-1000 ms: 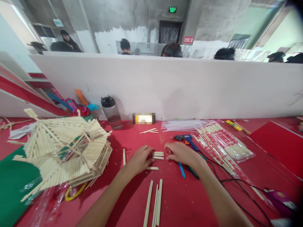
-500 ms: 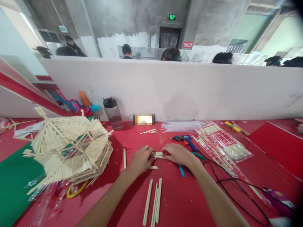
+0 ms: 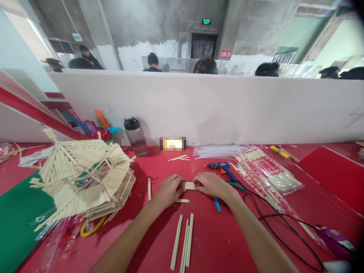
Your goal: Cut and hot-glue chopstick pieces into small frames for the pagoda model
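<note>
A small row of short wooden sticks (image 3: 188, 185) lies crosswise on the red table between my hands. My left hand (image 3: 170, 188) closes on its left end, and my right hand (image 3: 209, 184) closes on its right end; the fingertips partly hide both ends. Just below my left fingers is another short stick (image 3: 184, 201). Nearer to me, several longer sticks (image 3: 186, 242) lie lengthwise on the table. A short upright-lying pair of sticks (image 3: 149, 189) is left of my left hand. Beside my right wrist lies a blue pen-like tool (image 3: 217, 204).
A large stick-built model (image 3: 88, 178) takes up the left side. A bottle (image 3: 135, 136) stands behind it. Right of my hands are a blue glue gun (image 3: 223, 167) with a black cord (image 3: 270, 217) and packs of wrapped chopsticks (image 3: 267, 170). A white partition (image 3: 204, 108) bounds the back.
Both hands and the row of sticks stay almost in place, with only a very slight shift to the left. The grip looks the same.
</note>
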Action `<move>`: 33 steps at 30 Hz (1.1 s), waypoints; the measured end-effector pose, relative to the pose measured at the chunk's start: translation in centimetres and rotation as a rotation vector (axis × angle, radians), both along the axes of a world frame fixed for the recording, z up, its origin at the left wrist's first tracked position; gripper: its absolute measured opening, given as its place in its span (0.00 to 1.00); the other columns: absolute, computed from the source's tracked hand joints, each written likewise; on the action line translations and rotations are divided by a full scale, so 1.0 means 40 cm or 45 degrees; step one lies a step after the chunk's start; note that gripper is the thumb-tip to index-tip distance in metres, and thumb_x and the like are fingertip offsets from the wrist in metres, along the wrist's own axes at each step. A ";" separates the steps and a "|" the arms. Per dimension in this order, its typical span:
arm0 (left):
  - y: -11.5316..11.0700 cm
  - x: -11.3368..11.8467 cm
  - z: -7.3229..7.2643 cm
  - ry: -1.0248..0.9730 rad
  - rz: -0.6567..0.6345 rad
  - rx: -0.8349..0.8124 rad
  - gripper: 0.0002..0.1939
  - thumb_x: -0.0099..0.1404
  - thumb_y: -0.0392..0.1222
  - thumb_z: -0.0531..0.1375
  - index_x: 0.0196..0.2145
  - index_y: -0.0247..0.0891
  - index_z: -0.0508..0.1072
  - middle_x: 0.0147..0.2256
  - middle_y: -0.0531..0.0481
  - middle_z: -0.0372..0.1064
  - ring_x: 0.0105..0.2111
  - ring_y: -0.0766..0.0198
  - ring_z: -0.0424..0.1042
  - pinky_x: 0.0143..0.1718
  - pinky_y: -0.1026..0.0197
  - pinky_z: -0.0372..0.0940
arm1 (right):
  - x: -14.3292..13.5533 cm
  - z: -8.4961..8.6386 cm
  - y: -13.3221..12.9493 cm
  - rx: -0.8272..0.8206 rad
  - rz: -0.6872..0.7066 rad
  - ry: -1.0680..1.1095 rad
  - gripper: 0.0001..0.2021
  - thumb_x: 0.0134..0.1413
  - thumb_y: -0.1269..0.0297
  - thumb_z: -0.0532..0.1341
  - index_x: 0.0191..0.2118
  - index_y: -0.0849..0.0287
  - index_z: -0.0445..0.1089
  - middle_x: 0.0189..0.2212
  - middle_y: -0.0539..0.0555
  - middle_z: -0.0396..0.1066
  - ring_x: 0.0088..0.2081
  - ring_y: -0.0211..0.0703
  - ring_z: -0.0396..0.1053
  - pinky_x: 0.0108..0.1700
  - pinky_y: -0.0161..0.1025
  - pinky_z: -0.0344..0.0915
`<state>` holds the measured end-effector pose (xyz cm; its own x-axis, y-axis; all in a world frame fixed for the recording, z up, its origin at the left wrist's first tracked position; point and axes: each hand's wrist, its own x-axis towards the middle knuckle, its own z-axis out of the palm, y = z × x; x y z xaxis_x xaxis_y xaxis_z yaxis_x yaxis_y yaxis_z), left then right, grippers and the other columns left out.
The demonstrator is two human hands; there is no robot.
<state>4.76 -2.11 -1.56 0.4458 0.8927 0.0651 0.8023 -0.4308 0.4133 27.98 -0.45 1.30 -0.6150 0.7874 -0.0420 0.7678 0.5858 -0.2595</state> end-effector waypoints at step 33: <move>0.021 -0.023 0.021 0.025 0.042 -0.143 0.07 0.64 0.39 0.60 0.38 0.44 0.78 0.36 0.49 0.75 0.37 0.58 0.73 0.37 0.62 0.60 | 0.015 -0.008 0.017 -0.016 -0.023 0.036 0.04 0.60 0.63 0.64 0.39 0.56 0.75 0.39 0.53 0.77 0.44 0.46 0.72 0.39 0.35 0.57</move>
